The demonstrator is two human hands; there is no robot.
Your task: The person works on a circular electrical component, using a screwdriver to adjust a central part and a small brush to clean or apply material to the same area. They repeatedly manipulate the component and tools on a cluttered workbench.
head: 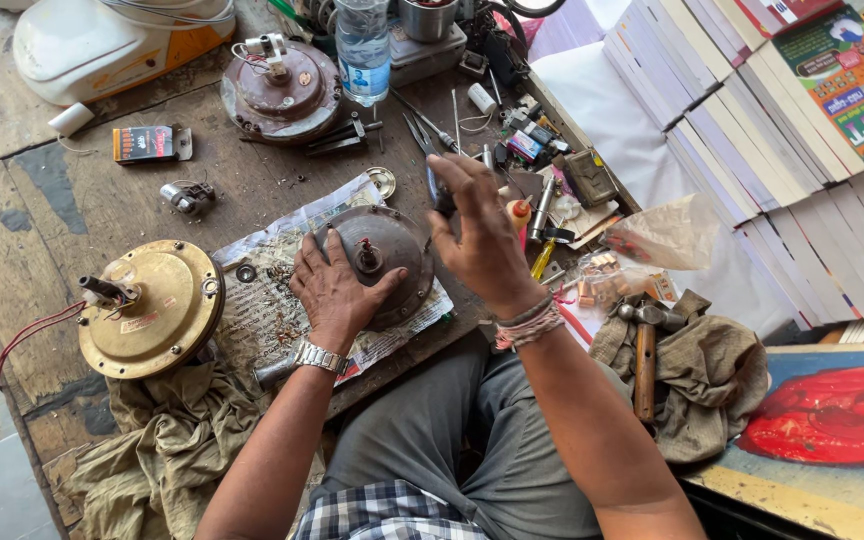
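**Two hands on a dark motor housing at a cluttered repair desk**

The dark round motor housing (387,262) lies on a sheet of printed paper (282,300) near the front edge of the wooden desk (12,250), with a short shaft standing up from its centre. The left hand (337,290) rests flat on the near left side of the housing, fingers (314,255) spread loosely over its rim; a metal watch (320,357) sits on that wrist. The right hand (482,235) hovers just above the far right edge of the housing, its fingers curled together around a dark-handled tool (440,195) whose working end cannot be made out. Thread bands (529,325) circle the right wrist.

Left of the housing, well apart, a brass-coloured motor (152,305) lies on the desk with a red wire (32,335) looping away from it and an olive cloth (167,440) below it. Beyond the housing, at the far side of the desk, sits a rusty brown motor (282,92), with a clear plastic bottle (363,45) just beside it and pliers (422,130) between bottle and housing. Right of the housing, a hammer (645,350) rests on another cloth, near a small yellow bottle (520,213). Farther right, stacks of books (752,130) stand in rows.
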